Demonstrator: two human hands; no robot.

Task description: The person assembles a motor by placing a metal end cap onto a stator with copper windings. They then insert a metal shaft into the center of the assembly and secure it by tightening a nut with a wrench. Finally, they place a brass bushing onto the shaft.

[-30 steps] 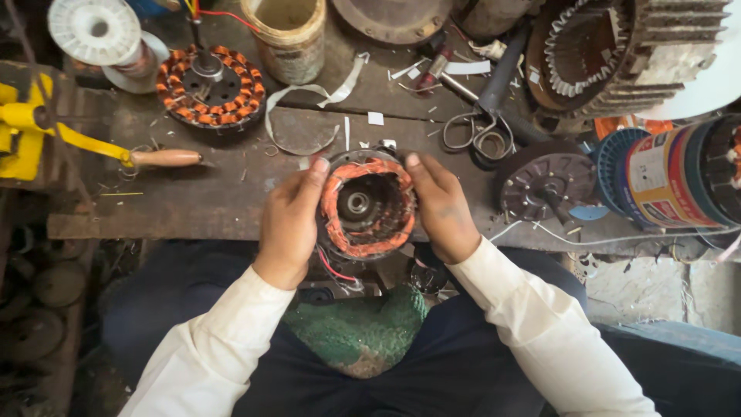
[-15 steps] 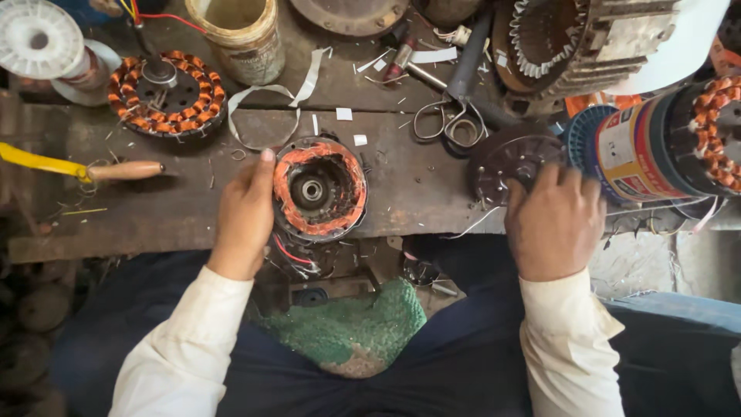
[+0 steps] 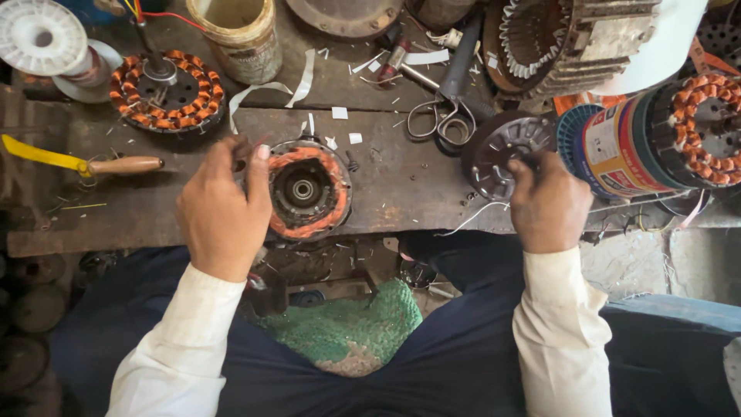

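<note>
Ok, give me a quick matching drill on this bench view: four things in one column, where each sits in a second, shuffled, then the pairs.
Things:
1. copper-wound stator
2. scissors
3. white spool
4. wooden-handled tool

Places:
A. top left corner of the bench
B. under the left hand and its thumb
C. left of the left hand, handle pointing right
D. bench centre, left of the dark round cover that the right hand touches

Pairs: 1-B, 2-D, 3-A, 4-C

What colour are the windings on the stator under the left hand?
Orange copper windings, seen in the head view.
</note>
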